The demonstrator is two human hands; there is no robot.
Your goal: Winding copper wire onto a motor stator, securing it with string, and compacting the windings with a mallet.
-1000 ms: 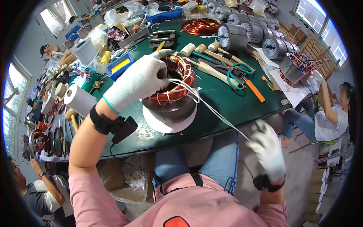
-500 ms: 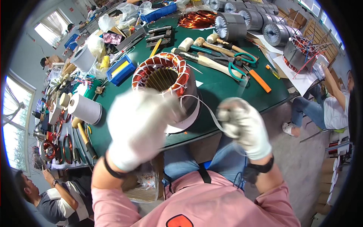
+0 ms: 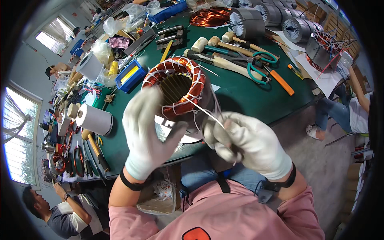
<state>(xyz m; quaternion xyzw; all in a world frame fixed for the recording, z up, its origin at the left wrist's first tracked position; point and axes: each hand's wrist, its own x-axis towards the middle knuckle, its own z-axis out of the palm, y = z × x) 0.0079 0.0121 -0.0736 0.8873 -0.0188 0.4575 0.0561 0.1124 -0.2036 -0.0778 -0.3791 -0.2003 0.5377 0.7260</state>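
A motor stator (image 3: 174,110) stands upright on the green table in front of me. White lacing cord wraps its ring of copper windings at many places, and yellowish strips line the bore. My left hand (image 3: 144,134), in a white glove, lies against the stator's near left side. Its fingers are stretched out, slightly blurred, with the thumb apart. To the right of the stator, my gloved right hand (image 3: 250,140) pinches a white cord (image 3: 203,109). That cord runs taut from the near right of the winding ring to my fingers.
Mallets (image 3: 199,45), green-handled scissors (image 3: 256,70) and an orange-handled tool (image 3: 282,83) lie beyond the stator. Left are a blue box (image 3: 130,76) and a white cord spool (image 3: 94,119). More stators (image 3: 246,24) stand at the back right. Co-workers sit at both sides.
My left hand has opened out and settled against the stator's side. My right hand has come left and nearer the stator, and the slack cord is now taut. The view has shifted slightly.
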